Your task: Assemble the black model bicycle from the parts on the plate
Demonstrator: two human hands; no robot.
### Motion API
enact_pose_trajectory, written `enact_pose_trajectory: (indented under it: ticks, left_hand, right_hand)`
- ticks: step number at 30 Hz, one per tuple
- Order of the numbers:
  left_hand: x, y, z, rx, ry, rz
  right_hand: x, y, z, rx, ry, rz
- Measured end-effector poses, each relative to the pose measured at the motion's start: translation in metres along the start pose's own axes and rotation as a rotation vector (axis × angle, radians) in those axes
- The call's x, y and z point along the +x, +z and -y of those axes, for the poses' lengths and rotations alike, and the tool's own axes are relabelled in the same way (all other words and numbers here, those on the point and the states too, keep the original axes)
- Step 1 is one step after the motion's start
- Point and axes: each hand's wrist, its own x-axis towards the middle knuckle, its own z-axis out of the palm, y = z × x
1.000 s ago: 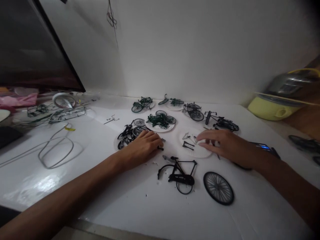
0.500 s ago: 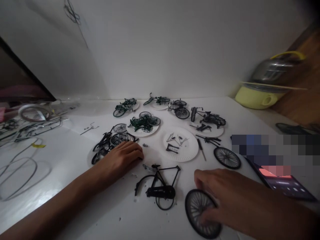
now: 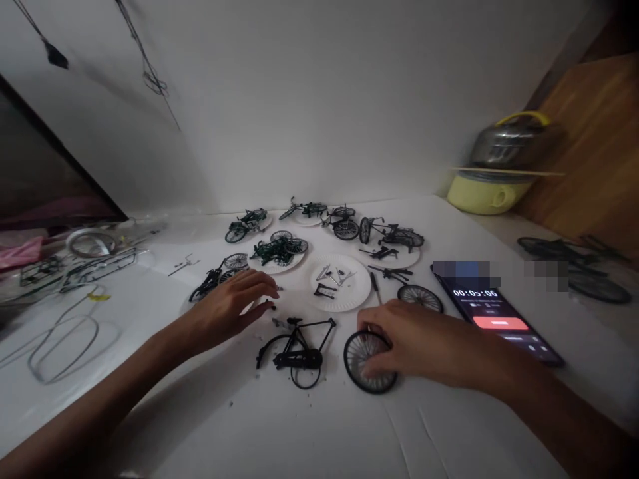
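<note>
My right hand (image 3: 404, 339) grips a small black spoked bicycle wheel (image 3: 357, 362), thumb across its near face and fingers behind the rim. To the left of the wheel, apart from it, a black model bicycle frame (image 3: 298, 359) lies on the white table, with a saddle, a chain case and a curved mudguard. My left hand (image 3: 232, 299) hovers beyond and left of the frame, thumb and fingers apart and nothing held. Small dark bits (image 3: 272, 306) lie by its fingertips. Behind that hand, a pile of black bicycle parts (image 3: 210, 283) is partly covered.
A paper plate (image 3: 362, 293) holds small metal and black parts. Beside it lie a screwdriver (image 3: 374, 286) and another wheel (image 3: 424, 297). Model bicycles (image 3: 344, 223) stand along the back. A phone (image 3: 499, 322) showing a timer lies right; cables (image 3: 64, 346) and a yellow pot (image 3: 489, 193) flank the table.
My left hand has opened, thumb now apart from the fingers. My right hand still holds the wheel, now held more upright and closer to the frame. The view has shifted right.
</note>
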Motion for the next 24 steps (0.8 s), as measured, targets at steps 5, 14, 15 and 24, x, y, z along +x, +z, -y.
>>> enact_pose_trajectory:
  ticks: [5, 14, 15, 24]
  left_hand:
    - [0.013, -0.021, -0.001, 0.054, -0.018, 0.056]
    - [0.052, -0.019, 0.022, 0.025, -0.139, 0.273]
    - [0.052, -0.018, 0.022, 0.022, -0.136, 0.283]
    - [0.045, -0.007, 0.012, -0.043, -0.128, 0.282]
  right_hand:
    - [0.0, -0.004, -0.006, -0.002, -0.017, -0.004]
    - [0.009, 0.003, -0.015, 0.031, -0.014, 0.069]
    - [0.01, 0.004, -0.015, 0.028, -0.01, 0.071]
    - [0.012, 0.014, -0.01, -0.05, -0.021, 0.016]
